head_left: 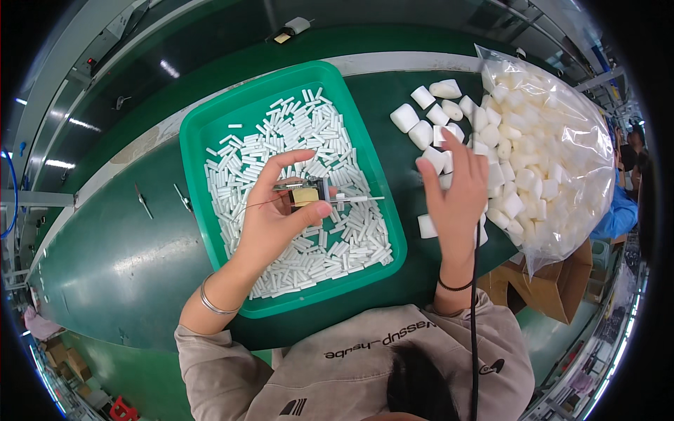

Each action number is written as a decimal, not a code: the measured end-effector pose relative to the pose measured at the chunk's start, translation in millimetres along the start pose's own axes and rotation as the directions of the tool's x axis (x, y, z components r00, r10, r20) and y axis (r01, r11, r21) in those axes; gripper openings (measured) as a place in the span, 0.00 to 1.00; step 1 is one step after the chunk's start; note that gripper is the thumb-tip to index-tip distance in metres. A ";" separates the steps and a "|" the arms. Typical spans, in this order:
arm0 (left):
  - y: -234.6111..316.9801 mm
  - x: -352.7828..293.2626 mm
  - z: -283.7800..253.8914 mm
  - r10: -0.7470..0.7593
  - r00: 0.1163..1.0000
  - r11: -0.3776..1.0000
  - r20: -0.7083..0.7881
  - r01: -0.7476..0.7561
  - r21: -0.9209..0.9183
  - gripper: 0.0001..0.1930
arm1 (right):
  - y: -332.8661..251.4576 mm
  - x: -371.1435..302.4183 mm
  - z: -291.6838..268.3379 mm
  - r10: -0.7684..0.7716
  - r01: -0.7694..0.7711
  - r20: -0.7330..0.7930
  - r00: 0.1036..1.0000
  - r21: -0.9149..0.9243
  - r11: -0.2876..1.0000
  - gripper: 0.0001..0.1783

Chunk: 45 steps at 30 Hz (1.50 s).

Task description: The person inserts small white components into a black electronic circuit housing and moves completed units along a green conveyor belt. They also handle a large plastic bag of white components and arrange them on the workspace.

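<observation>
Head view: my left hand (274, 214) grasps a small part (306, 194) with a yellow-taped body, pinched between thumb and forefinger above the middle of the tray (210, 133). A thin pin (358, 200) sticks out of the part toward 3 o'clock, so its long axis lies roughly level across the frame, and a fine red wire (261, 204) trails off toward 9 o'clock.

My right hand (456, 186) is released, fingers spread and slightly curled, palm facing left. It hovers over the loose white foam blocks (421, 123) on the green table (119, 252). I cannot tell whether its fingertips touch any block.

The tray, green and rectangular, is filled with short white tubes (281, 133) lying in all directions. At 2 o'clock from the tray a clear bag (562, 140), open toward the tray, holds many more white foam blocks.
</observation>
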<state>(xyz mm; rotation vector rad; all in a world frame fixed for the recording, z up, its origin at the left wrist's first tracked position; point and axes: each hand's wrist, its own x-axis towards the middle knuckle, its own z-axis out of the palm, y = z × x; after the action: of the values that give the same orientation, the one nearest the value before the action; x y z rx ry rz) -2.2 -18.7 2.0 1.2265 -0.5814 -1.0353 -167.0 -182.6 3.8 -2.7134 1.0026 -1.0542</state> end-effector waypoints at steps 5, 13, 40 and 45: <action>-0.4 1.3 1.5 -0.008 0.999 1.000 0.032 0.007 0.018 0.27 | 32.5 -6.1 14.5 0.101 -0.084 0.109 0.989 -0.148 0.985 0.17; -4.2 1.7 -1.1 0.090 0.995 0.996 0.044 -0.091 0.003 0.22 | 20.0 -9.5 6.9 0.095 -0.087 0.290 0.952 -0.038 0.995 0.15; -17.2 -7.1 -0.4 0.248 0.968 0.961 0.023 -0.243 -0.133 0.18 | -40.0 -29.1 5.7 0.006 -0.534 0.555 0.832 0.798 0.278 0.14; -17.3 -11.8 3.8 0.297 0.954 0.943 0.044 -0.285 -0.170 0.18 | -43.2 -36.6 4.3 0.004 -0.519 0.524 0.852 0.841 0.152 0.14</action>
<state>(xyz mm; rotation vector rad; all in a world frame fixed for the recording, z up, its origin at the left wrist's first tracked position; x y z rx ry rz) -16.3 -10.1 -11.5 0.9311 -0.6960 -0.8584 -160.7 -127.6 -8.8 -1.4152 0.3884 -0.5945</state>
